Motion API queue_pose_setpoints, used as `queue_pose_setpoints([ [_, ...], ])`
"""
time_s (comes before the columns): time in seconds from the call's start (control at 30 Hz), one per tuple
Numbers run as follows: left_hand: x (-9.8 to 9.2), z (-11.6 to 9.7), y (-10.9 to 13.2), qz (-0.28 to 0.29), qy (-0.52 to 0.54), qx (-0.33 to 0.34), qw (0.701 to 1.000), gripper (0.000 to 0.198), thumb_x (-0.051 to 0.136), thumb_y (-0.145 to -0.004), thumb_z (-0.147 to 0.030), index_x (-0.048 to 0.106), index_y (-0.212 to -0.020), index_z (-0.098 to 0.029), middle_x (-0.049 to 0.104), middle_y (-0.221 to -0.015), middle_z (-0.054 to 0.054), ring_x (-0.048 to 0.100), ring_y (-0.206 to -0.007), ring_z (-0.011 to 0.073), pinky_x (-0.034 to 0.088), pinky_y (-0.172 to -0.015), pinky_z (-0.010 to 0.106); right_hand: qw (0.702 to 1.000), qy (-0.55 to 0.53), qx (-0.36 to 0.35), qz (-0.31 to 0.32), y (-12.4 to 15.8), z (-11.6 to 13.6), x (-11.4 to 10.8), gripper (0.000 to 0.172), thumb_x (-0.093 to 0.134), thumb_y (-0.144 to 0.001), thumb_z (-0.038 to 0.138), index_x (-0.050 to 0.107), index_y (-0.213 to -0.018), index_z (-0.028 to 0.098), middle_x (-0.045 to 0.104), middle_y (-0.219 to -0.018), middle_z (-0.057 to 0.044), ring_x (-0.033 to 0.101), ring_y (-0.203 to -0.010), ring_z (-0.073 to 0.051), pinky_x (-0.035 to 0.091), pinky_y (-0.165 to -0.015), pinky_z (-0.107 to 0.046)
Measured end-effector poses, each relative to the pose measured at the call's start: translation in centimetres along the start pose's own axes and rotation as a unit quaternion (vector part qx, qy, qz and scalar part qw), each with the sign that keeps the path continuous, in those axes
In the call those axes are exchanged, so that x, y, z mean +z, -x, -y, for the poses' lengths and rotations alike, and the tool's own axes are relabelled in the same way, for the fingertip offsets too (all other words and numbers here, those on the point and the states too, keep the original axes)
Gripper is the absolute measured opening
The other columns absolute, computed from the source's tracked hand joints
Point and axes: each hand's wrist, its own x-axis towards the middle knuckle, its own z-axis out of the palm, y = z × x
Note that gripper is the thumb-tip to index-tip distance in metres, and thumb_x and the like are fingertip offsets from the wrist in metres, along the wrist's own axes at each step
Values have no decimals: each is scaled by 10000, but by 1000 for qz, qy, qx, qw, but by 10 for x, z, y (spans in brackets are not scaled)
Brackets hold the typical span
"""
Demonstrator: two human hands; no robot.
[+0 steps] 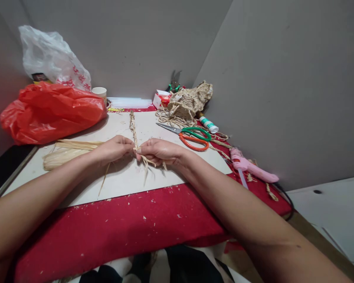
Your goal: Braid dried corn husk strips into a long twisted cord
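Between my two hands runs a narrow braid of straw-coloured fibre [132,127], stretching away from me over the white board [177,177]. My left hand [116,150] pinches the near end of the braid from the left. From the other side my right hand [157,151] grips the same end, its thumb and fingers pressed together on the strands. Loose strand ends [146,173] hang below the right fingers, and one thin strand [104,179] trails under the left hand. Left of my left hand lies a flat bundle of pale fibre strips [65,157], partly behind my forearm.
Scissors [191,136] with green and orange handles lie right of my hands. A pink glue gun [250,165] rests at the right edge. Coiled cord [190,100], a glue bottle [209,124], pruning shears [174,82], clear sticks [129,103], a cup [99,92] and a red bag [53,112] stand behind.
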Motion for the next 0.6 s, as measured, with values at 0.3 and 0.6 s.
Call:
queue_pose_setpoints([
  [0.3, 1, 6, -1, 25, 66, 3, 998, 218, 542, -790, -329, 603, -678, -153, 244, -472, -57, 157, -356, 36, 74, -367, 243, 997, 63, -25, -22, 3, 2, 1, 226, 432, -885, 193, 569, -720, 118, 234, -382, 107, 142, -319, -38, 134, -319, -175],
  [0.6, 8, 2, 1, 1, 104, -33, 994, 197, 519, -785, -244, 564, -611, -163, 198, -407, -69, 125, -341, 44, 70, -373, 237, 967, 244, -22, -75, 7, 6, 3, 253, 471, -878, 295, 611, -783, 107, 304, -392, 81, 243, -340, -50, 158, -344, -196],
])
